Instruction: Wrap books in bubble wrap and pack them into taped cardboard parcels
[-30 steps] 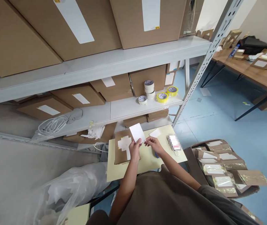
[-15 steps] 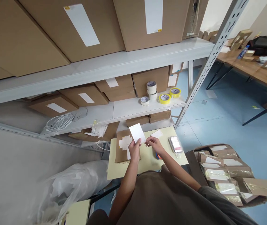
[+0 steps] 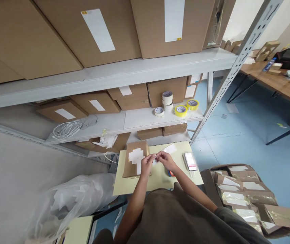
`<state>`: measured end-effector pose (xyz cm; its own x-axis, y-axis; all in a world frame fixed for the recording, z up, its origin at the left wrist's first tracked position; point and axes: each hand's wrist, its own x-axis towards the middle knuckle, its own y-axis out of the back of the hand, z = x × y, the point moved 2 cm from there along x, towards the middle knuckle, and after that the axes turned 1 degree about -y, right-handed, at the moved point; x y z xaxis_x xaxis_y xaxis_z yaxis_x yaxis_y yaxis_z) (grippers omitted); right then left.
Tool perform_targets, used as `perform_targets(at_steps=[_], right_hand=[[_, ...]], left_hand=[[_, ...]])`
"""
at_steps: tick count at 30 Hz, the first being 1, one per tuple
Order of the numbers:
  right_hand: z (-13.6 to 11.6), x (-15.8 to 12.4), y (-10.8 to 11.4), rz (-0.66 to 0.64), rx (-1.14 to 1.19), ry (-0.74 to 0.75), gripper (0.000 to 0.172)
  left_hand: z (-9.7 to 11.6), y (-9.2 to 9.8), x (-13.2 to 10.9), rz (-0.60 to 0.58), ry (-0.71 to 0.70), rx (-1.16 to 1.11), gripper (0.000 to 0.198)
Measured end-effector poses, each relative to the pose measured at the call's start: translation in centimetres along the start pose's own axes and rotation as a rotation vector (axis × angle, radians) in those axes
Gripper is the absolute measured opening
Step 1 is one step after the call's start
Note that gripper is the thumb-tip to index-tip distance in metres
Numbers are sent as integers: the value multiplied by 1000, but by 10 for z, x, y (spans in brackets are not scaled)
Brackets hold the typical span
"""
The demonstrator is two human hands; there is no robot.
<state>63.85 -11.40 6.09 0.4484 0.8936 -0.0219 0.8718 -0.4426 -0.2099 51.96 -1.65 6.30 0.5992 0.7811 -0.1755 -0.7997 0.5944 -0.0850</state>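
Over the small pale-yellow table, my left hand and my right hand meet with fingertips nearly touching. Both are closed in a pinch on a white label, which is turned down so only a small part shows between them. A brown cardboard box with white labels stuck on top lies just left of my left hand. Below my right hand is a round blue and orange item, partly hidden by the wrist. Another white label lies on the table behind my right hand.
A phone lies at the table's right side. The shelf ahead holds white tape rolls, yellow tape rolls, a white cable coil and boxes. Packed small boxes stand lower right; plastic wrap lies left.
The label, held up flat in my left hand before, has been tipped down and is mostly out of sight. My hands have come closer together. The view has shifted slightly.
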Motion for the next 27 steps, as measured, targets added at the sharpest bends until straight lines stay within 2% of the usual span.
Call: perform_targets(at_steps=[2, 4, 8, 10, 14, 19, 22, 24, 27], right_hand=[[-1, -1, 0, -51, 13, -6, 31], [-1, 0, -1, -81, 49, -25, 32], [2, 6, -4, -86, 87, -67, 35], [5, 12, -11, -93, 77, -82, 35], [16, 20, -35, -101, 39, -115, 37], [26, 27, -69, -148, -16, -121, 45], [25, 32, -76, -135, 3, -136, 47], [24, 36, -73, -46, 26, -144, 47], [26, 42, -72, 165, 95, -160, 44]], left_hand=[[-4, 1, 0, 102, 28, -110, 47], [-5, 3, 0, 142, 33, -211, 51], [-3, 10, -5, 70, 43, -246, 70], [-2, 19, -11, 102, 15, -157, 65], [-5, 40, -27, 223, -52, 40, 43], [-14, 67, -34, 312, -24, -21, 44], [-14, 101, -20, 414, 26, -167, 48], [-11, 139, -4, 558, 11, -275, 49], [-3, 208, 21, 843, -4, -343, 52]])
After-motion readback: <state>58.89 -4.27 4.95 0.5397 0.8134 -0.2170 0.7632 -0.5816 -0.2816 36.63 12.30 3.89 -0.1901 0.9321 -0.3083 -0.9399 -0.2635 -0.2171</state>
